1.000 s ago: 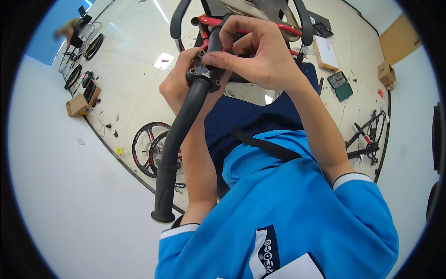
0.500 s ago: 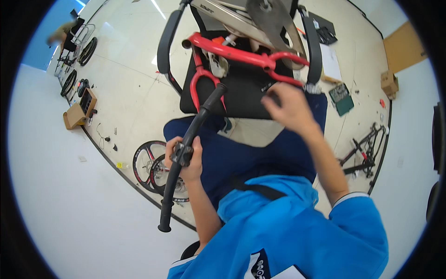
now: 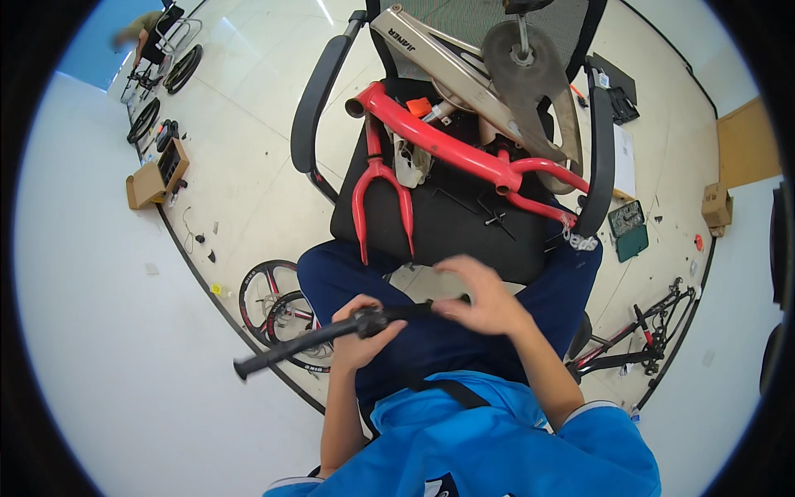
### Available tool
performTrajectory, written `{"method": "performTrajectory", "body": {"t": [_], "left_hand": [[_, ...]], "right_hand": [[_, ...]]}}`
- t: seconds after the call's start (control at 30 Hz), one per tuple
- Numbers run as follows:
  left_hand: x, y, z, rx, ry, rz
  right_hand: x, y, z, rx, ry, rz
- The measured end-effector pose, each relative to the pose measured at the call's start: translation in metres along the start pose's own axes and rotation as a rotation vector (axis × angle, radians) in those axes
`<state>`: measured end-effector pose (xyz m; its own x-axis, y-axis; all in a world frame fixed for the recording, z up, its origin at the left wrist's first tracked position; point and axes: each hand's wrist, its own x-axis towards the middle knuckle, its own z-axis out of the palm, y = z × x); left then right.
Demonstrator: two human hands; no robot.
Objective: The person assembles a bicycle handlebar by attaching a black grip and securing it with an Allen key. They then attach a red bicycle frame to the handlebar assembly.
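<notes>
A straight black handlebar (image 3: pixel 302 343) with dark grips slants across my lap. My left hand (image 3: pixel 358 333) is closed around its middle, at the dark clamp (image 3: pixel 367 321). At the bar's right end is my right hand (image 3: pixel 489 300), its thumb against the grip and its blurred fingers spread above it. Beyond my knees, a red bicycle frame (image 3: pixel 439 144) and a red fork (image 3: pixel 379 176) lie on the black chair seat (image 3: pixel 447 228). A hex key (image 3: pixel 454 201) and a small T-shaped tool (image 3: pixel 495 219) rest there too.
A beige frame part (image 3: pixel 439 62) with a grey disc (image 3: pixel 520 66) leans across the chair, between its armrests (image 3: pixel 318 108). Wheels (image 3: pixel 277 302) stand at the left by the wall. Another bicycle frame (image 3: pixel 638 335) and a green case (image 3: pixel 631 240) are at the right.
The handlebar has swung down from steep to nearly level, closer to my body. My right hand has come back from the seat to its right end. The view has shifted.
</notes>
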<state>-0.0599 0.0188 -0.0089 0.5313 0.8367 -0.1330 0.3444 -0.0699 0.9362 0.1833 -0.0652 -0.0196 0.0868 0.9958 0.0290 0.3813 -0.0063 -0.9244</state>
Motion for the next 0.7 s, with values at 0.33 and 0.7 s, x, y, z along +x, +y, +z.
{"method": "performTrajectory", "body": {"t": [0.33, 0.7], "left_hand": [[0.106, 0.062, 0.046, 0.056, -0.42, 0.134], [0.302, -0.058, 0.02, 0.815, 0.288, -0.341]], "right_hand": [[-0.044, 0.043, -0.017, 0.366, 0.237, 0.454], [-0.094, 0.059, -0.061, 0.782, 0.312, 0.546]]}}
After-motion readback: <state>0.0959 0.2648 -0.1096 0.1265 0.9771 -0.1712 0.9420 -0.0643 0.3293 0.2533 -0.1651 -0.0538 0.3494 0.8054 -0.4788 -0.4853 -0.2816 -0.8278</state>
